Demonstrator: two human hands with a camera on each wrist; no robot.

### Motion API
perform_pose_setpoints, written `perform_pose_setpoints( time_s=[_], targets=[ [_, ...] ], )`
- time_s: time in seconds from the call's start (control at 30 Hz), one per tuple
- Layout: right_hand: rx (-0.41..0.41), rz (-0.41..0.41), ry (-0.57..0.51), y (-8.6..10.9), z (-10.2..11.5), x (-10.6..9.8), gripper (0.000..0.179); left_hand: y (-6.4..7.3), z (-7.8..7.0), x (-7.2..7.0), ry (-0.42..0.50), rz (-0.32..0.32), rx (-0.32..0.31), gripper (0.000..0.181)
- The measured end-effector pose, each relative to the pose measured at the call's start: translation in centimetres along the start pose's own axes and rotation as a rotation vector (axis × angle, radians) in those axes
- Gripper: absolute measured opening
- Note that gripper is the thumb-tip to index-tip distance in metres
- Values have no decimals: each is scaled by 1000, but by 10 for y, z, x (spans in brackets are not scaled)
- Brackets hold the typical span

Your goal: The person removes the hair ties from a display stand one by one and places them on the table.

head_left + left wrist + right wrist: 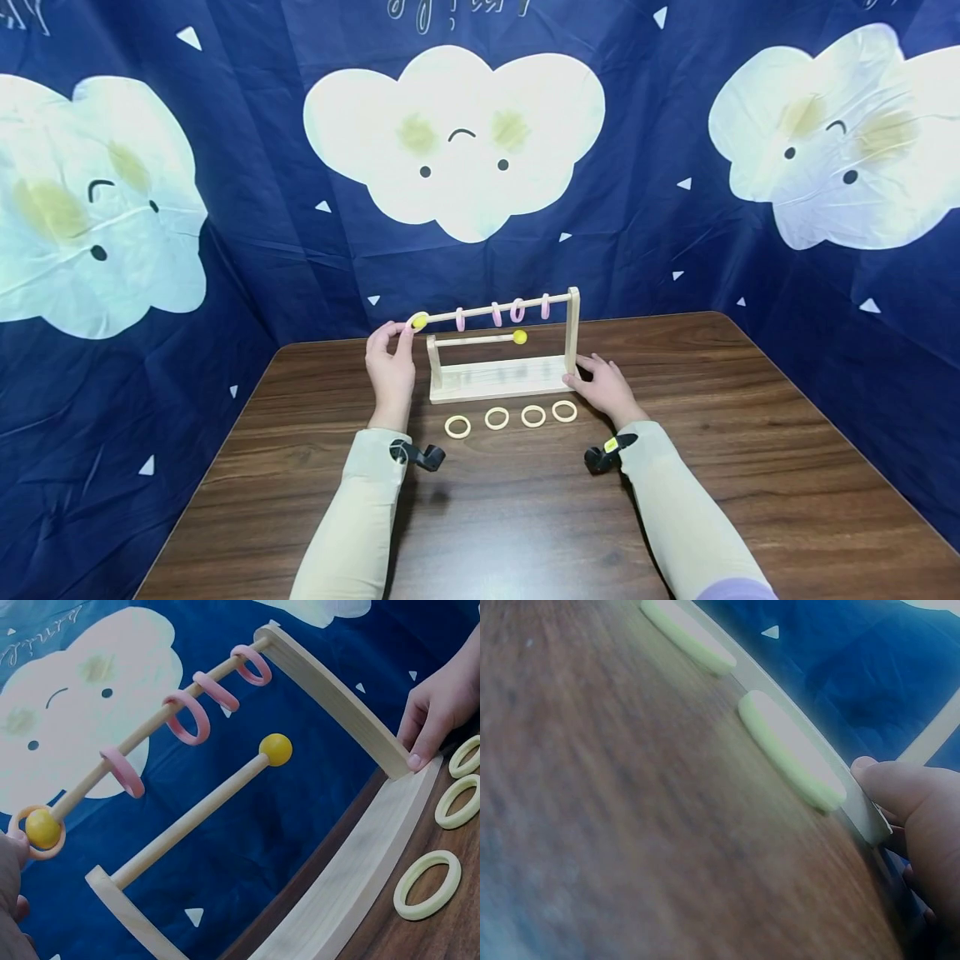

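Note:
My left hand (391, 371) pinches a pale yellow ring (62, 834) at the free end of the upper rod, where the ring encircles the yellow ball (43, 828). Several pink rings (189, 718) hang along that upper rod. The wooden stand (495, 379) has a tall right post, a short left post and a lower rod (476, 340) tipped with another yellow ball (520, 337); that rod carries no rings. At the base's right end, my right hand (606, 390) grips the stand, thumb (885, 784) on the front edge and other fingers partly hidden behind.
Several pale yellow rings (457, 427) lie flat in a row on the brown wooden table (510, 517), just in front of the stand. Behind the table hangs a dark blue cloth (262, 208) printed with white clouds.

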State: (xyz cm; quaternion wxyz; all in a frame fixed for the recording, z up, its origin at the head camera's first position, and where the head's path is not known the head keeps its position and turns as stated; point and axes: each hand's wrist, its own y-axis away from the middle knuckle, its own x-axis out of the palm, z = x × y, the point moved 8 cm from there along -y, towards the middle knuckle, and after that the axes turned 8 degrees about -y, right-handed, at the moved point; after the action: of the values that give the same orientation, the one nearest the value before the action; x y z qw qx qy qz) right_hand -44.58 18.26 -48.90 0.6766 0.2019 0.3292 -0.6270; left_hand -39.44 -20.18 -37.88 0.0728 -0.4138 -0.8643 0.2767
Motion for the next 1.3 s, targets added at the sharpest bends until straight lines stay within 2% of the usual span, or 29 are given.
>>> perform_pose_setpoints(
  time_s=[0.23,0.4,0.47,0.73,0.87,1.0,1.17,1.3],
  targets=[
    [7,-2,1,-1,-1,1,66,-4,1,2,10,29,-16,16],
    [-13,-2,-12,-2,1,2,64,-8,10,2,48,37,-108,17],
    [-20,-3,-15,-2,2,3,63,-9,12,1,42,45,-123,17],
    [-18,-11,-4,-1,0,1,64,-8,8,-9,-62,122,-13,15],
    [-17,-16,1,-2,-1,-1,65,-4,9,-14,-137,206,28,12],
    [-17,-17,5,-4,-1,-3,66,3,12,-16,-233,327,52,13],
    [-15,-7,8,-4,-2,-1,67,19,15,-18,-356,461,71,12],
    [-24,-6,7,-2,-2,0,66,35,17,-20,-456,556,123,6]
  ],
)
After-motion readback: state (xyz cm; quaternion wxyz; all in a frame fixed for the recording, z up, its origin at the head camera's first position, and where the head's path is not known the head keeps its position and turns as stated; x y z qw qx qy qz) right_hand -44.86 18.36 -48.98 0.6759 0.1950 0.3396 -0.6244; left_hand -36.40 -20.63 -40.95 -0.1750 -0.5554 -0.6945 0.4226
